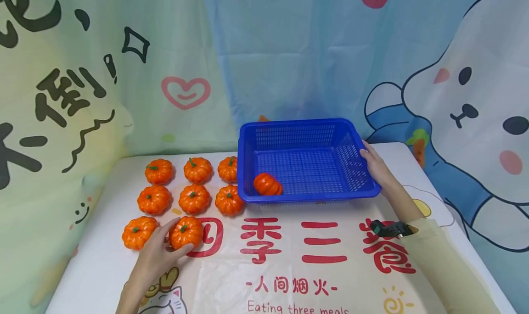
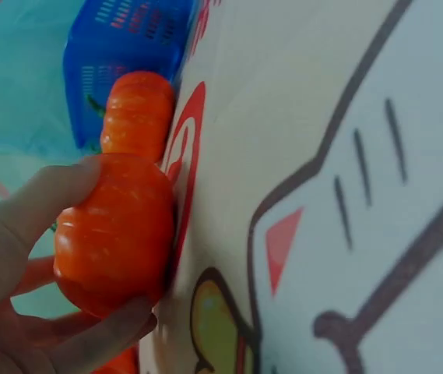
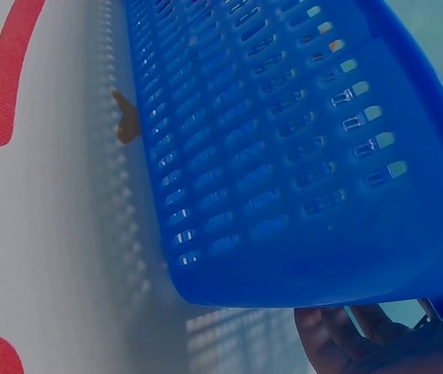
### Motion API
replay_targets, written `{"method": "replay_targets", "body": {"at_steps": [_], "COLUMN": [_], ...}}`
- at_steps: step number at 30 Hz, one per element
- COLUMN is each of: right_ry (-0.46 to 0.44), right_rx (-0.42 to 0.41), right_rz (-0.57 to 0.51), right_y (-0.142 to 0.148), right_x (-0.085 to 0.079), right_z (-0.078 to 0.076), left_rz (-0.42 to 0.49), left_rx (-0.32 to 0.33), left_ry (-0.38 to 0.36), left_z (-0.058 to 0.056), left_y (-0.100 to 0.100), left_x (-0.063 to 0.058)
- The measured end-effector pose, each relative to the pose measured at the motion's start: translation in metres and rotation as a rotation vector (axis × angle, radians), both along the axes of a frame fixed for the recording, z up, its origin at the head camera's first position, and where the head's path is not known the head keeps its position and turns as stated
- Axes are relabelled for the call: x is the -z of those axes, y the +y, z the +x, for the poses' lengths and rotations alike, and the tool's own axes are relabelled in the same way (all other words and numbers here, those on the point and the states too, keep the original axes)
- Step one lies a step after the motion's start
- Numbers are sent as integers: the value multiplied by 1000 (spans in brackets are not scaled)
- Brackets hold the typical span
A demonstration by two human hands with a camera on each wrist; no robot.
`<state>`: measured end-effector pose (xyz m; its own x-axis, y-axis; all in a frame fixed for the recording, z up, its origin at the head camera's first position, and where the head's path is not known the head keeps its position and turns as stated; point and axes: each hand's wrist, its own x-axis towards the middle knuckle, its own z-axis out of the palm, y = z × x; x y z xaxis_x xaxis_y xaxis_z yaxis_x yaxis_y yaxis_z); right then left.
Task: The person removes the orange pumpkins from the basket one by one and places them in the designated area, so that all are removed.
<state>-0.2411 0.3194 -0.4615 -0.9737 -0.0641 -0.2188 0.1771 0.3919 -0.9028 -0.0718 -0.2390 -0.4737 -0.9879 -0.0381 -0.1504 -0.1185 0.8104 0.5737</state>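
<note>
My left hand (image 1: 157,249) holds a small orange toy pumpkin (image 1: 186,232) with a green stem, the nearest one in the group on the left of the table. In the left wrist view, its thumb and fingers (image 2: 100,331) lie around opposite sides of that pumpkin (image 2: 116,234). At the right end of a blue plastic basket (image 1: 309,198), my right hand (image 1: 377,165) grips the rim. The right wrist view shows curled fingertips (image 3: 326,335) by the basket's perforated wall (image 3: 244,156). One pumpkin (image 1: 267,184) lies on its side inside the basket, at its front left.
Several more pumpkins (image 1: 194,199) stand in rows left of the basket, the closest ones right against its left side. A printed cloth (image 1: 289,272) covers the front of the white table (image 1: 95,259). Behind the table hangs a patterned curtain (image 1: 281,75).
</note>
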Motion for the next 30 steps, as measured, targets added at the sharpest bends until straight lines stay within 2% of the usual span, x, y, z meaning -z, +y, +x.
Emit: {"method": "replay_targets", "body": {"at_steps": [11, 13, 17, 20, 22, 27, 30], "right_ry": [-15, -15, -18, -18, -21, -43, -44], "right_rx": [8, 8, 12, 14, 10, 5, 6], "right_rz": [6, 13, 26, 29, 23, -2, 7], "right_y": [0, 0, 1, 1, -1, -9, -8], "right_x": [0, 0, -1, -1, -5, -19, -17], "right_z": [0, 0, -1, -2, -1, 6, 6], "left_rz": [-49, -61, -91, -77, -46, 34, 53], "left_rx": [31, 38, 50, 54, 55, 45, 60], "left_ry": [-47, -11, 130, 192, 185, 93, 89], "left_z": [2, 3, 6, 9, 10, 15, 16], "left_y": [4, 4, 8, 15, 20, 34, 41], "left_x": [-6, -9, -18, -27, -33, -43, -46]}}
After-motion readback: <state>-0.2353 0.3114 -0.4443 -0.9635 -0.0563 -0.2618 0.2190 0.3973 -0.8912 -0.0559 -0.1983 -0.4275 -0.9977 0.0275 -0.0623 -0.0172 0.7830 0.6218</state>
